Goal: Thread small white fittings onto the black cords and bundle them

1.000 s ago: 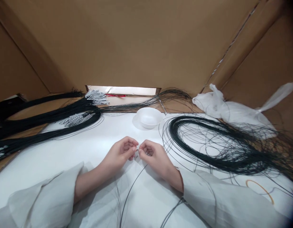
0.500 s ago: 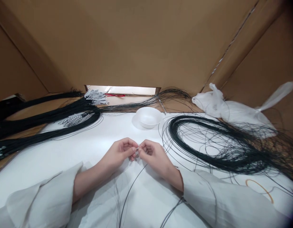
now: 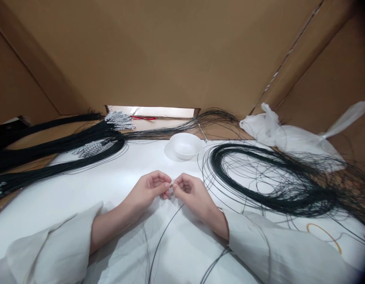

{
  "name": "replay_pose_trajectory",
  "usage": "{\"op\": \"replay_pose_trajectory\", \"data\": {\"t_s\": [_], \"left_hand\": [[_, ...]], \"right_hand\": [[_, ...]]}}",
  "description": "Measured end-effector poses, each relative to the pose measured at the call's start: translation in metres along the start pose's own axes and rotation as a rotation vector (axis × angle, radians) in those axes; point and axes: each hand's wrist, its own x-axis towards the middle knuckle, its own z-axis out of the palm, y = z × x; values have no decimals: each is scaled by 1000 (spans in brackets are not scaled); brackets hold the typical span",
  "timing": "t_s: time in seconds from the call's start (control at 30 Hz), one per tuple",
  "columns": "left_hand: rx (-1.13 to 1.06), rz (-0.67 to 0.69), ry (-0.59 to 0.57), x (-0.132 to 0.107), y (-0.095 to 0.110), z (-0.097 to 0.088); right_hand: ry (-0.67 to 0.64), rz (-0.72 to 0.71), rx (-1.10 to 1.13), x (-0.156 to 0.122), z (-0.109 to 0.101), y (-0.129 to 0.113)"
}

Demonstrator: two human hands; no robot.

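My left hand [image 3: 151,188] and my right hand [image 3: 191,191] meet fingertip to fingertip above the white table, each in a closed pinch. A tiny dark and light piece [image 3: 171,185] shows between the two pinches; it is too small to name. From under my right hand a thin black cord [image 3: 162,235] curves down toward my lap, and its upper end is hidden by the fingers. Just beyond the hands stands a white bowl [image 3: 186,146]; its inside looks plain white.
A large coil of black cord [image 3: 229,189] lies at the right, before a white plastic bag [image 3: 300,142]. Black cord bundles [image 3: 60,140] with black-and-white ends [image 3: 119,120] stretch along the left. Cardboard walls [image 3: 170,55] enclose the table. A yellow ring [image 3: 324,234] is near my right sleeve.
My fingertips have parted very slightly, and a little more of the tiny piece between them shows. Everything else looks the same.
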Motion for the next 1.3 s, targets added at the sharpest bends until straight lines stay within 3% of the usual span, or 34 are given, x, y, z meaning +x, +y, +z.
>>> {"op": "replay_pose_trajectory", "data": {"t_s": [0.57, 1.0, 1.3], "left_hand": [[196, 147, 15, 0, -6, -5], [79, 79, -61, 1, -1, -2], [299, 149, 10, 0, -2, -3]], "right_hand": [[3, -67, -40, -1, -2, -4], [-27, -54, -15, -2, -3, -2], [-12, -5, -14, -1, -3, -3]]}}
